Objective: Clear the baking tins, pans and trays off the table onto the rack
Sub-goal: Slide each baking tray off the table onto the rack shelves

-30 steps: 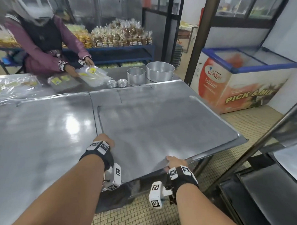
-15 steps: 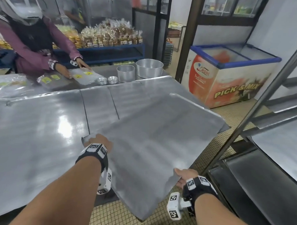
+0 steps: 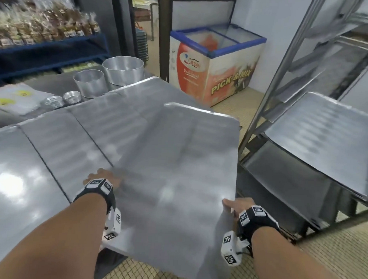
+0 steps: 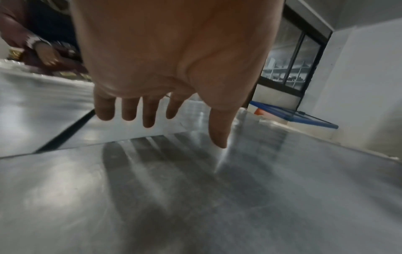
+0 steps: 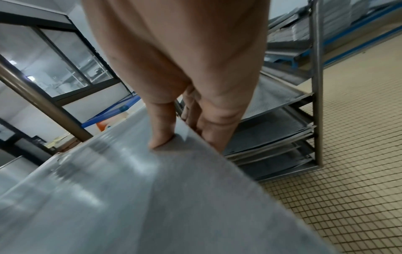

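Observation:
A large flat metal baking tray (image 3: 178, 170) hangs tilted past the table's right edge, its far corner pointing toward the rack (image 5: 316, 86). My right hand (image 3: 233, 204) pinches the tray's near right edge, with the thumb (image 5: 162, 135) on top and the fingers underneath. At the tray's left edge is my left hand (image 3: 103, 177). In the left wrist view its fingers (image 4: 149, 116) are straight above the tray (image 4: 195, 197), the thumb tip close to the metal. Another tray (image 3: 325, 140) lies on a rack shelf.
Two round tins (image 3: 123, 69) (image 3: 90, 81) and two small fluted tins (image 3: 72, 96) stand at the far end of the steel table (image 3: 32, 165), beside plastic bags (image 3: 13, 100). A chest freezer (image 3: 219, 65) stands behind. Another person's hand (image 4: 46, 55) works across the table.
The tray has come off the table and swung right toward the rack. My view has turned right with it, and the rack shelves now fill the right side.

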`<act>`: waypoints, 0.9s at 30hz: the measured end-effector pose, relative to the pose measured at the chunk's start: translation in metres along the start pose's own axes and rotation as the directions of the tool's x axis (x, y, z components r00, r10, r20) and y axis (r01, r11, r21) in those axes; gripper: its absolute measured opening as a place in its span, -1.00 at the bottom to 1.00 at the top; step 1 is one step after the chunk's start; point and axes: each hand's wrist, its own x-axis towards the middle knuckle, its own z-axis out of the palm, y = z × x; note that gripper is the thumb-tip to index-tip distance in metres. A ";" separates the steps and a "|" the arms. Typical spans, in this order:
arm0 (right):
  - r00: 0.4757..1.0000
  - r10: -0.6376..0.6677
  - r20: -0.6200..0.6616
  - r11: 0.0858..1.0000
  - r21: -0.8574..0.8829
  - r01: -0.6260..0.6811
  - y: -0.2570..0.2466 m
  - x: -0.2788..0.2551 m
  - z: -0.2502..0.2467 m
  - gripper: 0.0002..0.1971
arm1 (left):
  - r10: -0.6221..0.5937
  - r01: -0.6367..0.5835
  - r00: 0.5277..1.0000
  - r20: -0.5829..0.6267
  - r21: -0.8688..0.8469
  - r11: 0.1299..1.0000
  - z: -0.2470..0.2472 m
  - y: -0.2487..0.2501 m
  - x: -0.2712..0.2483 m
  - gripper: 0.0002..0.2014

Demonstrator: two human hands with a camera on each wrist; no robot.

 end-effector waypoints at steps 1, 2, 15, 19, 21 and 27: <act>1.000 0.017 -0.016 1.000 0.009 -0.016 -0.001 -0.004 0.001 -0.58 | 0.018 -0.018 0.999 0.045 -0.012 1.000 0.005 -0.003 0.011 -0.16; 0.999 0.038 -0.031 0.999 0.032 -0.037 0.000 -0.004 0.003 -0.63 | 0.024 -0.022 0.997 0.079 -0.021 1.000 0.008 -0.006 0.018 -0.01; 0.997 0.075 0.015 0.950 -0.305 -0.066 -0.036 -0.037 0.013 -0.60 | 0.001 0.024 0.996 0.093 -0.274 0.961 -0.019 -0.031 -0.015 -0.20; 0.998 -0.005 0.062 0.977 -0.214 0.018 -0.032 -0.024 0.015 -0.55 | -0.096 0.113 0.993 0.065 -0.362 0.925 -0.016 -0.059 -0.039 -0.36; 0.993 -0.041 0.110 0.965 -0.254 0.068 -0.034 -0.020 0.014 -0.54 | -0.143 0.151 0.988 0.050 -0.362 0.920 -0.012 -0.075 -0.054 -0.27; 0.960 -0.169 0.221 0.903 -0.356 0.241 -0.043 -0.013 0.021 -0.56 | -0.293 0.266 0.956 0.005 -0.433 0.861 0.005 -0.125 -0.102 -0.24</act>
